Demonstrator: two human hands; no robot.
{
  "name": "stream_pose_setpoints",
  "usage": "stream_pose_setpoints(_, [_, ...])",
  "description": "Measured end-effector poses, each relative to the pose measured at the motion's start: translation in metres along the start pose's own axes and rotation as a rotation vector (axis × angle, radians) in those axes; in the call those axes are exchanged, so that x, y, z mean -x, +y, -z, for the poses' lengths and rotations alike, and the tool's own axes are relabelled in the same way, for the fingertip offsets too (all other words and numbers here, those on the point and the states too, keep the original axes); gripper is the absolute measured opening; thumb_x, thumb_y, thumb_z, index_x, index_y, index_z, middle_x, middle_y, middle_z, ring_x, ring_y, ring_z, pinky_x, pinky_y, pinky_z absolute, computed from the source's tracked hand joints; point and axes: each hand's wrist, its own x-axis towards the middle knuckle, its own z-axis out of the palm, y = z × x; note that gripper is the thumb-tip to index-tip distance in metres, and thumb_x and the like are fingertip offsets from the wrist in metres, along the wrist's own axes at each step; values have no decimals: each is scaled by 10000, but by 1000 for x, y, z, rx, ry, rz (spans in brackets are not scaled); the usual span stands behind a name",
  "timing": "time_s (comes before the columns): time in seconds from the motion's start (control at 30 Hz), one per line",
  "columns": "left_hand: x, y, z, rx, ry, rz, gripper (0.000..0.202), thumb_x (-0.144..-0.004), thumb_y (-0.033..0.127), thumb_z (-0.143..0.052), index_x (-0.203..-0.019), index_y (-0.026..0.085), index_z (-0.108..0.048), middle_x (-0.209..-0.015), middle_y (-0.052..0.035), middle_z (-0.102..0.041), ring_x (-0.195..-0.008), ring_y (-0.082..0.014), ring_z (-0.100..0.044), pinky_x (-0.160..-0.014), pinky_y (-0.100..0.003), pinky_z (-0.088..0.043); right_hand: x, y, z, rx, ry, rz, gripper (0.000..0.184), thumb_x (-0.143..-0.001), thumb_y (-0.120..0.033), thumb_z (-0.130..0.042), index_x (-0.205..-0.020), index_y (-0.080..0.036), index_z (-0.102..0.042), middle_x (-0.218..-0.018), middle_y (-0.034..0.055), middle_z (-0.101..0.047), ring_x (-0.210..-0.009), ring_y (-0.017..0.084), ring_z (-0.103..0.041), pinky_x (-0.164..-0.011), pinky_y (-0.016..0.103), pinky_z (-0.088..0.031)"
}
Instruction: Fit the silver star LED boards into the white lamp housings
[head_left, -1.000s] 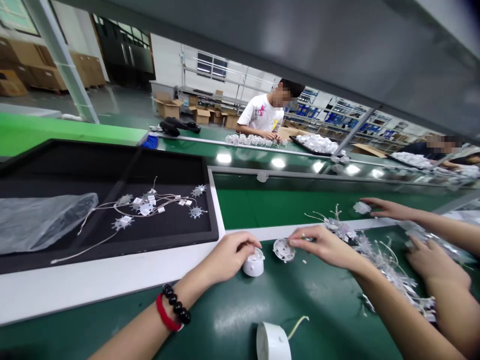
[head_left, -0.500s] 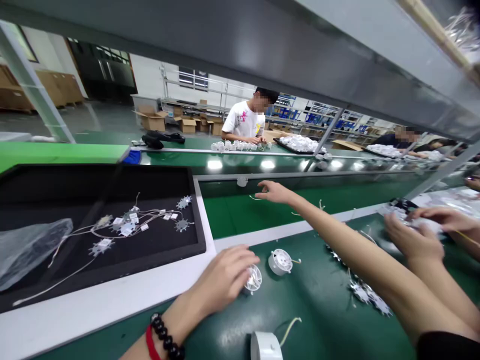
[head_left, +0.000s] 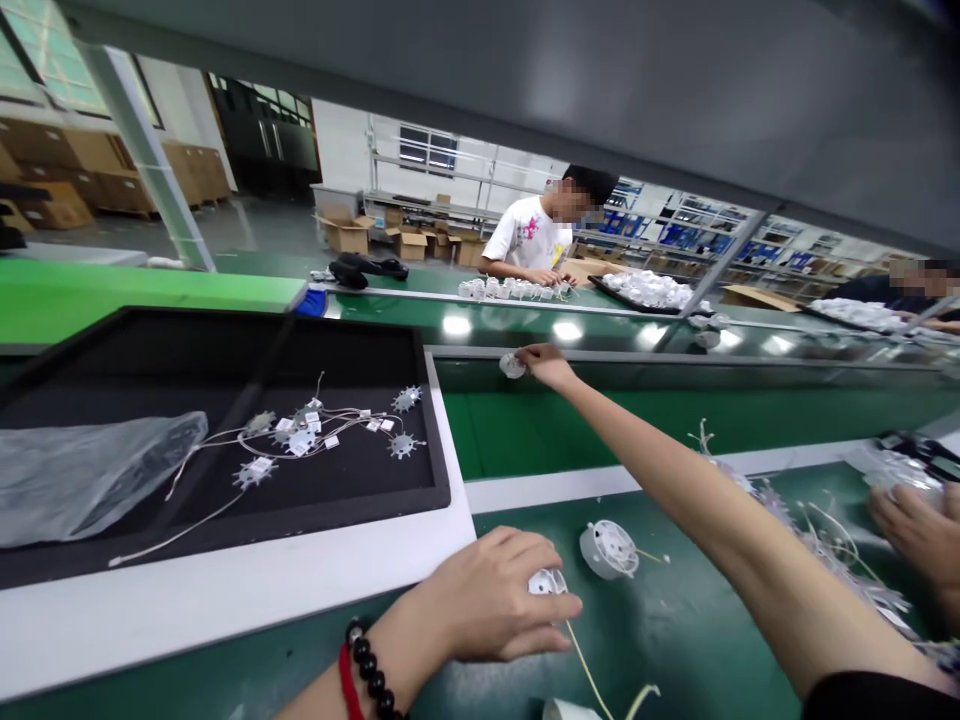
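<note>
On the green bench, my left hand (head_left: 495,597), with a black beaded bracelet and a red band, has its fingers wrapped round a white round plastic housing (head_left: 546,580), mostly covered by the hand. A cream wire trails below it. Stretched far forward over the green conveyor belt (head_left: 480,430), my right hand (head_left: 551,366) pinches a smaller-looking white round housing (head_left: 511,366) by its right side. Beside my left hand stands another open-topped white housing (head_left: 609,550) with a short wire. The rim of a further housing (head_left: 568,710) shows at the bottom edge.
A black tray (head_left: 360,506) at left holds wired silver star-shaped plates (head_left: 301,440) and a clear plastic bag (head_left: 97,480). More wired plates (head_left: 832,550) lie at right, near a co-worker's hand (head_left: 919,535). Across the belt works another person (head_left: 529,235). A shelf (head_left: 525,80) hangs overhead.
My right hand has reached the white housing on the belt and closed on it. My left fingers have spread further over their housing. The view has swung right-to-left, shifting the scene rightward.
</note>
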Motion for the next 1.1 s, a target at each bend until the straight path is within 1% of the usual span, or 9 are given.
stream_pose_setpoints(0.1, [-1, 0, 1, 22, 51, -18, 390, -989, 558, -499, -1016, 218, -687, -1001, -66, -695, -1097, -233, -645, -936, -354, -519, 52, -1, 16, -38, -104, 144, 321, -996, -417, -569, -1044, -119, -677, -922, 46, -691, -762, 148, -655, -656, 285, -549])
stream_pose_setpoints(0.2, [-3, 1, 6, 16, 115, -2, 316, -1026, 406, -472, -1044, 177, -688, -1112, -117, -702, -1208, -279, -603, -1032, -424, -486, 117, 1, 33, -60, -248, 246, 409, -968, -475, -540, -982, -118, -738, -876, 71, -732, -685, 155, -634, -524, 248, -475])
stream_pose_setpoints(0.37, [-6, 2, 14, 42, 97, -96, 229, -973, 199, -493, -1110, 165, -674, -1202, -136, -700, -1197, -280, -621, -1063, -456, -472, 218, 6, 44, -45, -467, 311, 364, -935, -470, -597, -969, -154, -774, -832, 50, -748, -743, 163, -650, -692, 271, -507])
stream_pose_setpoints(0.47, [-8, 2, 13, 71, 39, -115, 252, -985, 206, -462, -1121, 173, -672, -1136, -111, -730, -1035, -237, -688, -930, -393, -545, 273, 9, 47, -37, -314, 297, 369, -972, -443, -569, -1187, -169, -692, -854, 37, -726, -765, 156, -642, -702, 265, -485])
stream_pose_setpoints(0.53, [-7, 3, 12, 72, 11, -96, 271, -995, 219, -447, -1131, 177, -677, -1136, -114, -728, -952, -223, -700, -817, -354, -565, 308, 10, 45, -20, -197, 313, 341, -980, -450, -572, -1175, -187, -664, -838, 20, -704, -739, 142, -639, -675, 247, -479])
stream_pose_setpoints(0.63, [-7, 5, 10, 55, -7, -72, 287, -1005, 239, -445, -1158, 183, -681, -1148, -119, -719, -944, -226, -695, -785, -354, -561, 351, 10, 24, 168, -255, 405, 451, -902, -533, -670, -1210, -207, -630, -1037, 46, -718, -745, 170, -677, -629, 271, -493])
stream_pose_setpoints(0.73, [-8, 9, 9, 35, -2, -54, 294, -1011, 235, -435, -1155, 175, -684, -1142, -121, -716, -977, -231, -688, -806, -362, -560, 373, 11, -9, 447, -270, 487, 633, -876, -561, -685, -1368, -194, -528, -1260, 112, -661, -817, 254, -716, -554, 313, -468])
stream_pose_setpoints(0.83, [-9, 12, 9, 26, 13, -49, 291, -1008, 222, -439, -1151, 169, -687, -1135, -121, -715, -1017, -235, -683, -838, -368, -565, 379, 10, -30, 523, -268, 475, 522, -936, -420, -628, -1391, -202, -493, -1258, 89, -656, -844, 245, -720, -529, 305, -447])
stream_pose_setpoints(1.1, [-9, 8, 4, 63, 39, -14, 290, -990, 222, -474, -1176, 194, -695, -1188, -115, -703, -1077, -253, -678, -885, -401, -586, 384, -7, -7, 779, -281, 321, 352, -914, -295, -650, -1228, -145, -599, -961, 126, -668, -681, 224, -668, -485, 283, -375])
